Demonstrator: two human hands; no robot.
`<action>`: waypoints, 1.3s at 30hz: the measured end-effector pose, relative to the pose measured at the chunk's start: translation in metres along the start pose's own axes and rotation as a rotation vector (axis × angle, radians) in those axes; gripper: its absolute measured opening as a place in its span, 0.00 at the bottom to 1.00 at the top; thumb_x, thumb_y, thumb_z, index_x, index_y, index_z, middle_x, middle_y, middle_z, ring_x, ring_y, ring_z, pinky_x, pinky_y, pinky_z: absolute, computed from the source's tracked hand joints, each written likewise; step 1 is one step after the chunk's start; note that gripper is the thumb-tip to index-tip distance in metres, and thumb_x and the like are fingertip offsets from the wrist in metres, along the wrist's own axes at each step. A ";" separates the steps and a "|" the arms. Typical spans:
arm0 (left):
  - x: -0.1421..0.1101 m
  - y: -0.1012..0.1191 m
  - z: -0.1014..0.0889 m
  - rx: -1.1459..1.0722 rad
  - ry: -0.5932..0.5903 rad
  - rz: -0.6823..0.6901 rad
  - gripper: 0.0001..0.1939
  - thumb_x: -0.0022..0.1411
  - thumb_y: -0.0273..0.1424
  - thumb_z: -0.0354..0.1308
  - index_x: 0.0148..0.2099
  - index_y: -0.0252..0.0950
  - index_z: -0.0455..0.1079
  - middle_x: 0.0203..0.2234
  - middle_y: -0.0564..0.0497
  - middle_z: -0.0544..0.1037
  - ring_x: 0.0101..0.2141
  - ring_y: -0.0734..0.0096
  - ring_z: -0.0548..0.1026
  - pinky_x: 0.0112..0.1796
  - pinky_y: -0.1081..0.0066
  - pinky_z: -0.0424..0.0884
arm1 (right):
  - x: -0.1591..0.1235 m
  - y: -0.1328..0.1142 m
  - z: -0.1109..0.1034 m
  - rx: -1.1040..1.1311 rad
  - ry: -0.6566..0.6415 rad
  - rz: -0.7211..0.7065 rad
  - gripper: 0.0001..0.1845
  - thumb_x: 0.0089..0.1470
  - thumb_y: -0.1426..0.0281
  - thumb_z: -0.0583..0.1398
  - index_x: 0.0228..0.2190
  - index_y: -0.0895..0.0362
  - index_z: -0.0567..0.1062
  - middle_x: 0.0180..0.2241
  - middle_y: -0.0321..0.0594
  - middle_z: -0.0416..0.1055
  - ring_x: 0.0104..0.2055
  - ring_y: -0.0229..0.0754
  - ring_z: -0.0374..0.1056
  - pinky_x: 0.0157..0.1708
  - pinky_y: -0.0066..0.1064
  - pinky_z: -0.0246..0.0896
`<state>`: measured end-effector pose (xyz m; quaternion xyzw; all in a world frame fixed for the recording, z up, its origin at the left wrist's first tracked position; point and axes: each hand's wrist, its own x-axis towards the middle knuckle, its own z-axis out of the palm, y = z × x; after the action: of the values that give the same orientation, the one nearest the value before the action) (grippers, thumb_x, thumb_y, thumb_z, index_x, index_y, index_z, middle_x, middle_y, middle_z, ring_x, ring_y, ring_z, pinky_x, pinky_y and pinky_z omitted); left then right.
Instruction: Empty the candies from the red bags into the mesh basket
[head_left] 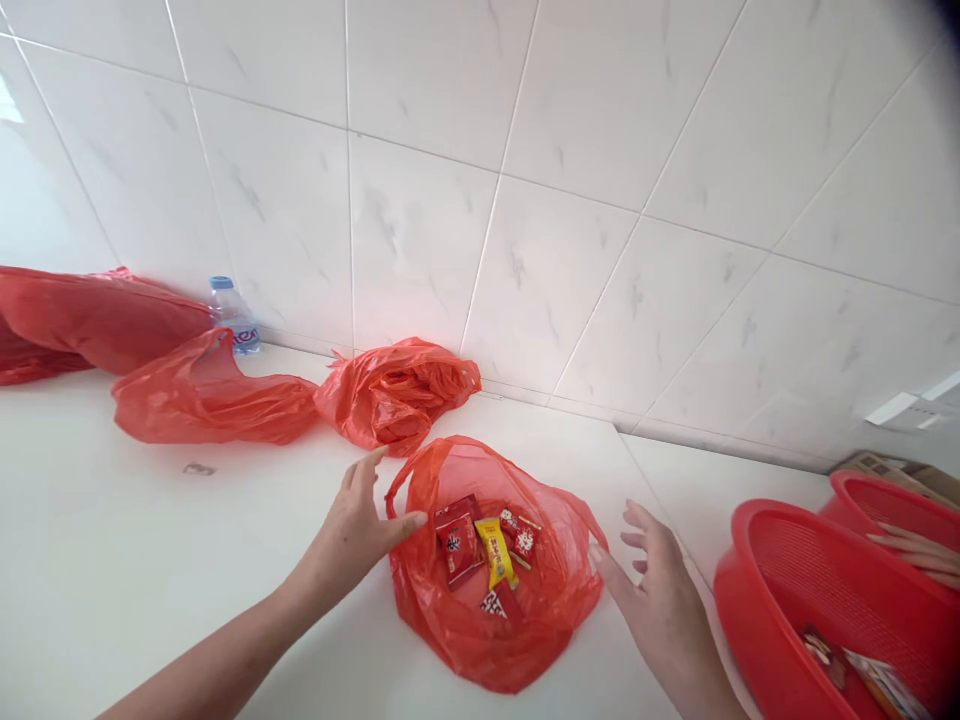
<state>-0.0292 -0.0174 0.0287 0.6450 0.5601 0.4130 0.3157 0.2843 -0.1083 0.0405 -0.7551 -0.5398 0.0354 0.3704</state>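
Observation:
A thin red plastic bag (pixel 517 650) stands on the white table with its mouth spread wide. Inside it lie several small snack packets, among them a dark red packet (pixel 458 545) and a yellow packet (pixel 495 553). At the bag's left rim is my left hand (pixel 364 525), fingers apart, the thumb at or just over the edge. My right hand (pixel 652 580) is at the opposite rim, its fingers spread and the thumb close to the plastic; whether it touches I cannot tell. Neither hand holds anything.
Behind the bag lies a crumpled red bag (pixel 405 390), with more red bags (pixel 217 400) to its left. A water bottle (pixel 238 325) stands against the tiled wall. On the right are red plastic baskets (pixel 739 560) with things in them. A small scrap (pixel 199 468) lies on the table (pixel 97 560).

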 end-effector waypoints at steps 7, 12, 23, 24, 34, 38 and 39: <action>0.005 0.034 -0.026 -0.536 -0.364 -0.116 0.20 0.58 0.37 0.57 0.51 0.35 0.64 0.31 0.50 0.76 0.33 0.67 0.75 0.41 0.61 0.71 | 0.002 -0.008 -0.008 0.329 -0.356 0.135 0.18 0.50 0.54 0.59 0.29 0.57 0.73 0.28 0.38 0.72 0.31 0.44 0.69 0.31 0.35 0.64; 0.033 0.104 -0.056 -0.738 -0.164 0.096 0.21 0.54 0.33 0.63 0.49 0.37 0.65 0.30 0.53 0.75 0.29 0.74 0.74 0.33 0.71 0.71 | 0.038 -0.053 -0.067 0.764 -0.102 0.108 0.14 0.48 0.58 0.63 0.25 0.56 0.73 0.27 0.35 0.71 0.30 0.37 0.66 0.32 0.29 0.63; 0.032 0.182 -0.083 -0.411 -0.337 0.457 0.18 0.52 0.24 0.61 0.47 0.37 0.70 0.29 0.53 0.75 0.30 0.71 0.74 0.31 0.69 0.73 | 0.065 -0.104 -0.091 1.133 0.018 0.035 0.12 0.45 0.62 0.67 0.30 0.54 0.71 0.35 0.39 0.73 0.40 0.43 0.70 0.39 0.37 0.66; 0.031 0.182 -0.080 -0.342 -0.330 0.466 0.16 0.53 0.25 0.61 0.46 0.38 0.71 0.28 0.53 0.75 0.29 0.71 0.74 0.30 0.69 0.72 | 0.066 -0.106 -0.085 1.186 -0.027 0.085 0.13 0.45 0.61 0.67 0.30 0.53 0.70 0.31 0.36 0.72 0.35 0.40 0.70 0.35 0.35 0.66; 0.022 0.200 -0.037 -0.224 -0.234 0.654 0.05 0.56 0.23 0.55 0.33 0.38 0.70 0.22 0.57 0.71 0.22 0.77 0.67 0.21 0.76 0.63 | 0.037 -0.164 -0.065 0.899 -0.507 -0.190 0.16 0.55 0.56 0.56 0.41 0.52 0.68 0.16 0.26 0.56 0.17 0.31 0.52 0.18 0.25 0.49; 0.019 0.184 -0.016 -0.254 -0.228 0.711 0.11 0.57 0.23 0.55 0.43 0.40 0.67 0.34 0.53 0.74 0.32 0.73 0.73 0.29 0.73 0.70 | 0.039 -0.162 -0.044 0.717 -0.595 -0.221 0.16 0.53 0.56 0.58 0.25 0.56 0.68 0.17 0.27 0.53 0.19 0.31 0.49 0.20 0.26 0.46; 0.018 0.179 -0.013 -0.226 -0.181 0.762 0.12 0.57 0.24 0.57 0.45 0.40 0.66 0.36 0.52 0.73 0.35 0.71 0.73 0.32 0.71 0.71 | 0.043 -0.160 -0.039 0.729 -0.542 -0.214 0.19 0.53 0.55 0.58 0.22 0.56 0.66 0.17 0.28 0.52 0.19 0.30 0.47 0.19 0.26 0.44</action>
<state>0.0427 -0.0310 0.1931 0.8015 0.2022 0.5006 0.2571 0.1941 -0.0699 0.1791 -0.4793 -0.6444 0.3803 0.4588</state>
